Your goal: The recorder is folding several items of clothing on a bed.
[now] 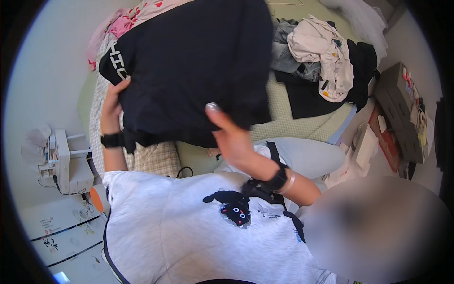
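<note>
Left hand [112,106] clamps the left edge of a folded black cotton t-shirt [189,66] with white lettering on one sleeve, thumb on top, fingers hidden behind the cloth; black wristband just below on that wrist. Right hand [231,137] grips the shirt's lower right edge, thumb up against the front of the fabric, other fingers behind it, so both hands are closed on the same garment. Right wrist carries a black watch strap and a thin pale bangle. T-shirt is held up in the air between the hands, over the pale green quilted bed cover [283,120], and hides most of it. Right of the t-shirt: a loose heap of clothes [321,61] on the same cover, cream printed top uppermost, grey and black pieces under it. Above-left of the t-shirt: pink and white patterned fabric [127,21] peeking out behind its top edge. Below-left of the t-shirt: checked beige cloth [153,158] hanging down the bed side. Far left of the t-shirt: small white sewing machine [61,161] on a white surface against the wall. Far right of the t-shirt: grey cardboard box [399,111] on the floor with small items along its top. Directly below the t-shirt: wearer's light grey top with a black cat patch [234,208].
</note>
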{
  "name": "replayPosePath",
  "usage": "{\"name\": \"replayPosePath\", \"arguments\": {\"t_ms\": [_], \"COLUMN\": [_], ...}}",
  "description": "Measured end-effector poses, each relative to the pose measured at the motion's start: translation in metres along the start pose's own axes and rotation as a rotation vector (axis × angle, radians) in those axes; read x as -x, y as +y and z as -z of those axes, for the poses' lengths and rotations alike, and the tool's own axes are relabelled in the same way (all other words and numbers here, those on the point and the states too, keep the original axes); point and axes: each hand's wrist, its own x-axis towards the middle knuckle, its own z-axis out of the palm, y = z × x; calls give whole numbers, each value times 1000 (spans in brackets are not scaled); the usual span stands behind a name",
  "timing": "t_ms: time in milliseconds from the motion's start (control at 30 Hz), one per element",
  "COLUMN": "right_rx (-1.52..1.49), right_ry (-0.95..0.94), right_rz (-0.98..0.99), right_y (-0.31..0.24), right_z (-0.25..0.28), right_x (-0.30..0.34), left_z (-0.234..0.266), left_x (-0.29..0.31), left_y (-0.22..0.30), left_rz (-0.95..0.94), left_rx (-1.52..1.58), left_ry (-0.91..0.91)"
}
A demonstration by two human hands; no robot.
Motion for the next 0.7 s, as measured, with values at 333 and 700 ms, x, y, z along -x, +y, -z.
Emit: {"name": "replayPosePath", "arguments": {"t_ms": [333, 700], "right_rx": [526, 835], "right_ry": [-200, 111], "right_rz": [-802, -511], "right_y": [100, 2], "right_z": [106, 111], "right_x": [-45, -118], "left_z": [122, 99], "left_x": [-100, -53], "left_y": [-137, -143], "left_rz": [326, 141], "left_rx": [-614, -670], "left_ry": [-45, 134]}}
